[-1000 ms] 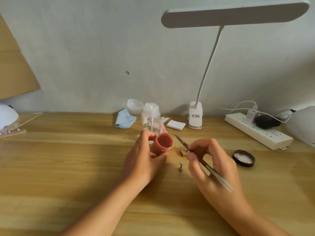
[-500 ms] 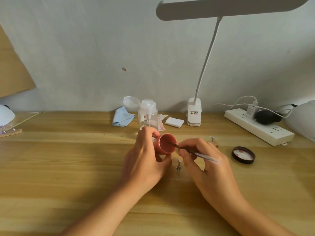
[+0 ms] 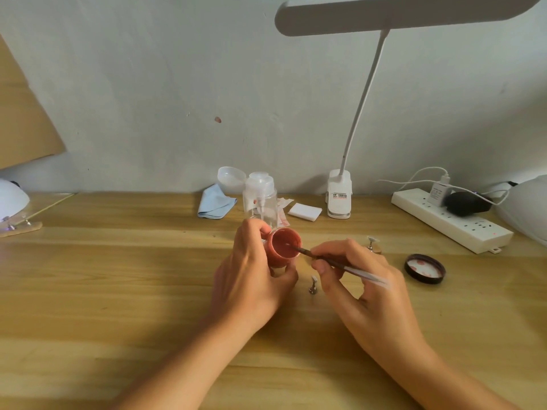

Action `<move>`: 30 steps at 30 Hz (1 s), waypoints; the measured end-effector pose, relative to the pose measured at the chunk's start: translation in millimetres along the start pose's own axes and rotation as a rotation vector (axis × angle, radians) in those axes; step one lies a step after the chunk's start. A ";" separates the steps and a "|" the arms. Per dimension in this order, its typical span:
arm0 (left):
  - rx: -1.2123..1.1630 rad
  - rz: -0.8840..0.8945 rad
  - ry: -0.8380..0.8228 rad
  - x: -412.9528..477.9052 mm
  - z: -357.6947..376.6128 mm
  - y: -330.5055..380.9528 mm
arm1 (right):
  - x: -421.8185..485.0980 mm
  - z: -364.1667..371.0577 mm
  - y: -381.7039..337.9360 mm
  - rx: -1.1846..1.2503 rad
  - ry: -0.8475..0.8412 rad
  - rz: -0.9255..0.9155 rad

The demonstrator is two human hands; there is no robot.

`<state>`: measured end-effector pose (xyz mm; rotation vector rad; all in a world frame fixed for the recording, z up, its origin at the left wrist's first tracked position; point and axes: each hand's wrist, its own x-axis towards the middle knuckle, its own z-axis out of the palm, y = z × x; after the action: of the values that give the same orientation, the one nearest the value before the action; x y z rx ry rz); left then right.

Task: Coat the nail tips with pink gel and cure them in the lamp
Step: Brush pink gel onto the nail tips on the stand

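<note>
My left hand (image 3: 251, 276) grips a small open jar of pink gel (image 3: 284, 247), tilted toward my right side. My right hand (image 3: 364, 279) pinches a thin brush (image 3: 343, 267) whose tip is dipped inside the jar. A nail tip on a small metal stand (image 3: 313, 285) sits on the table between my hands. A second nail tip on a stand (image 3: 373, 243) is behind my right hand. The jar's black lid (image 3: 424, 268) lies upside down to the right. A white curing lamp (image 3: 11, 199) is at the far left edge, with a strip of stands (image 3: 20, 226) before it.
A clear pump bottle (image 3: 260, 199), blue cloth (image 3: 215, 202), white pads (image 3: 305, 211) and a clip-on desk lamp (image 3: 339, 199) line the wall. A power strip (image 3: 450, 218) with plugs lies at the right, beside another white dome (image 3: 527, 208).
My right hand swung the brush from beside the jar into its mouth, and the tip now sits in the gel. My left hand kept the jar and tilted it more.
</note>
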<state>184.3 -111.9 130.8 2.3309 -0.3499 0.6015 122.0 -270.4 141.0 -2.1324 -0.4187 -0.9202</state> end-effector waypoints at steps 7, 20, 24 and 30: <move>0.000 -0.219 -0.113 10.5 -1.6 -10.2 | 3.7 -4.3 -5.8 0.367 0.055 0.245; -0.146 -0.112 -0.261 -10.2 -8.0 0.6 | 4.7 -13.0 0.2 0.718 0.079 0.666; -0.114 -0.030 -0.348 -12.9 3.5 5.6 | 4.0 -8.9 0.9 0.661 0.117 0.647; -0.165 -0.014 -0.379 -4.6 6.5 3.0 | 3.9 -6.5 4.9 0.613 0.054 0.691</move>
<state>181.3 -118.1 125.9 2.2764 -0.5334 0.1130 124.2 -278.5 144.2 -1.5077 0.0773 -0.3744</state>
